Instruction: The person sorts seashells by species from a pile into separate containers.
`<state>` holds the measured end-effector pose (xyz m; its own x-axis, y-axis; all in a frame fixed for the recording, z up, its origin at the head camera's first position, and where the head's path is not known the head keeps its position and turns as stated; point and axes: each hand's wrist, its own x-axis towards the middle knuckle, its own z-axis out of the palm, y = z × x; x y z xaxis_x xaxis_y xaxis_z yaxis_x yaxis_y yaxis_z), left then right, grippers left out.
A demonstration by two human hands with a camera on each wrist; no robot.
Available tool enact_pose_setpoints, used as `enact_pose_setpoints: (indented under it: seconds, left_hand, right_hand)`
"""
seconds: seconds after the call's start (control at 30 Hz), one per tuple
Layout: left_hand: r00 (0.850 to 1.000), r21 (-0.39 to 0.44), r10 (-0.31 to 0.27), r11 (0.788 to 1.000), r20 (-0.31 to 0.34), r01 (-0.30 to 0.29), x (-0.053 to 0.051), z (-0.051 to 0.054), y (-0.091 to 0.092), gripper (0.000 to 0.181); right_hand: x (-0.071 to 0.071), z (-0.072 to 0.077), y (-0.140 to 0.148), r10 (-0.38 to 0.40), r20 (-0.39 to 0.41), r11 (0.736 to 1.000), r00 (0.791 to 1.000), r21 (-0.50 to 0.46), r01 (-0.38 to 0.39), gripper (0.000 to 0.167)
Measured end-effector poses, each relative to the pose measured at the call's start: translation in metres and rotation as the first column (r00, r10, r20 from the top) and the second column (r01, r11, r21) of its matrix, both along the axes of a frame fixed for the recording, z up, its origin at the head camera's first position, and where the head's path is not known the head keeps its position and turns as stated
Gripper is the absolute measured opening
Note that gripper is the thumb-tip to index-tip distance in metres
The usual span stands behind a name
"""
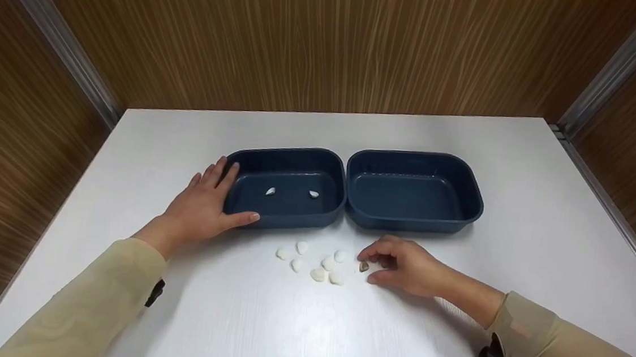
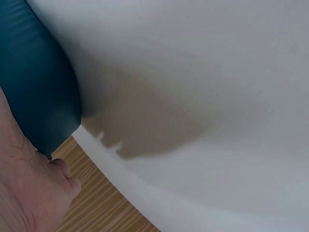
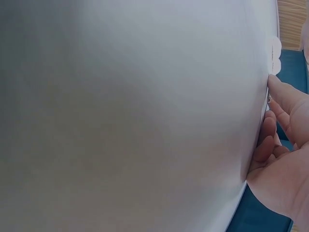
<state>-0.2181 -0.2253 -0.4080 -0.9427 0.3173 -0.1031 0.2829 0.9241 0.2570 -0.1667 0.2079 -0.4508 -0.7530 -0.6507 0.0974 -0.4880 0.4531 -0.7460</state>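
Note:
My left hand rests against the left side of a dark blue bin, fingers spread along its side and thumb at the front rim. Two small white shell-like pieces, one on the left and one on the right, lie in that bin. On the white table, my right hand has its thumb and index finger apart on either side of a small brown pebble-like piece. Whether a finger touches it is hard to tell. Just left of it lie several white shell-like pieces.
A second dark blue bin stands right beside the first, with nothing seen inside. Both sit on a white table. Wood-grain panels rise behind and at both sides.

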Motion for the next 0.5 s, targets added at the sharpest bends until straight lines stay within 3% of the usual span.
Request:
enact_pose_setpoints:
  seconds: [0.5]
  left_hand:
    - [1.0, -0.003, -0.003, 1.0, -0.005, 0.003, -0.0003, 0.0003, 0.0001, 0.125]
  right_hand:
    - [-0.0017, -0.0013, -0.0009, -0.012, 0.003, 1.0, 1.0, -0.007, 0.012, 0.027]
